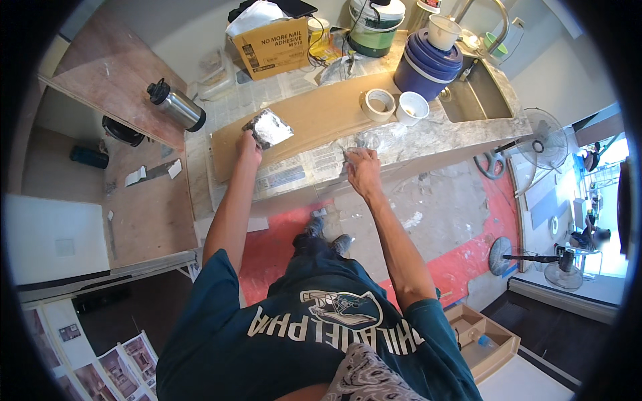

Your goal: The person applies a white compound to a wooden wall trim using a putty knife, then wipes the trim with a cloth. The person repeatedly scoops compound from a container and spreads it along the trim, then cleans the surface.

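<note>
Grey Marbled Countertop (461, 132), Covered and Crowded

The countertop is stretching across the upper half of the frame, with a long cardboard sheet (328, 110) and newspaper sheets (314, 164) covering much of it. Toward the upper left of centre, a brown cardboard box (275, 52) is standing; a lidded blue bucket (422, 75) is sitting at upper right, and a green-and-white pail (371, 39) is standing near the top edge. At upper left, a black-lidded steel flask (179, 107) is standing.

Left of centre, a flat plate (257, 125) is carrying white paste (275, 127) over the cardboard sheet. The left hand (250, 146) is gripping the plate's lower-left side, fingers closed. Near the centre, the right hand (363, 171) is hanging over the counter's front edge, fingers curled, beside crumpled clear plastic (366, 142); whether it is pinching any, I cannot tell. Right of centre, a white tub (412, 110) and a tape roll (378, 117) are sitting side by side.
</note>
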Tool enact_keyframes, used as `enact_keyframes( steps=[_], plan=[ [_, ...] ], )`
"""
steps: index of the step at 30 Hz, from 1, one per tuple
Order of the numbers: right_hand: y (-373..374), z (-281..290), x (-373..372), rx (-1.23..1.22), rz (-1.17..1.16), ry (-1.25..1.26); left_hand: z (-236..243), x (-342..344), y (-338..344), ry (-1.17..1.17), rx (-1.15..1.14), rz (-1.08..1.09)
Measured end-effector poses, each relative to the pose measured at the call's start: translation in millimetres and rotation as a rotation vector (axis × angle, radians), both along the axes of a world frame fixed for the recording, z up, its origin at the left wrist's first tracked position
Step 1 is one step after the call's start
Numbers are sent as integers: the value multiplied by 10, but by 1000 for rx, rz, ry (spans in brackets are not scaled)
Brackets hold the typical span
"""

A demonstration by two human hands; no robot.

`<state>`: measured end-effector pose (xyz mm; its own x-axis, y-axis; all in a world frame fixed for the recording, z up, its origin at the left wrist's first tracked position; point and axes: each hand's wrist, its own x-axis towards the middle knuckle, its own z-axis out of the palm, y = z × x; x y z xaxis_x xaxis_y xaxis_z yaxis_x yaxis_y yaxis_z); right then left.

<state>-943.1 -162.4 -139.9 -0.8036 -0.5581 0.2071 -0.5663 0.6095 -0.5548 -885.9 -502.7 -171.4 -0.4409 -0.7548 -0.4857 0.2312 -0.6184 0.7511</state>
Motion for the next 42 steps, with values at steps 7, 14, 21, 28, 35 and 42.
enact_keyframes(
  steps=[7,14,21,28,35,42],
  plan=[
    [500,95,159,-20,45,32,-122,-24,-52,-145,-87,-121],
    [520,20,-202,-31,-83,160,19,161,70,-277,-128,-120],
    [908,-450,-345,-94,-78,233,-255,1019,245,-259,-786,2],
    [1963,-1083,799,-32,-274,64,59,2578,4,-446,-720,107],
    [1382,-1336,1839,-99,-348,-38,33,3961,-1444,-1095,-1399,181],
    [-796,-1211,2726,-351,-302,39,-9,5630,-3583,-1435,-1129,282]
  ],
)
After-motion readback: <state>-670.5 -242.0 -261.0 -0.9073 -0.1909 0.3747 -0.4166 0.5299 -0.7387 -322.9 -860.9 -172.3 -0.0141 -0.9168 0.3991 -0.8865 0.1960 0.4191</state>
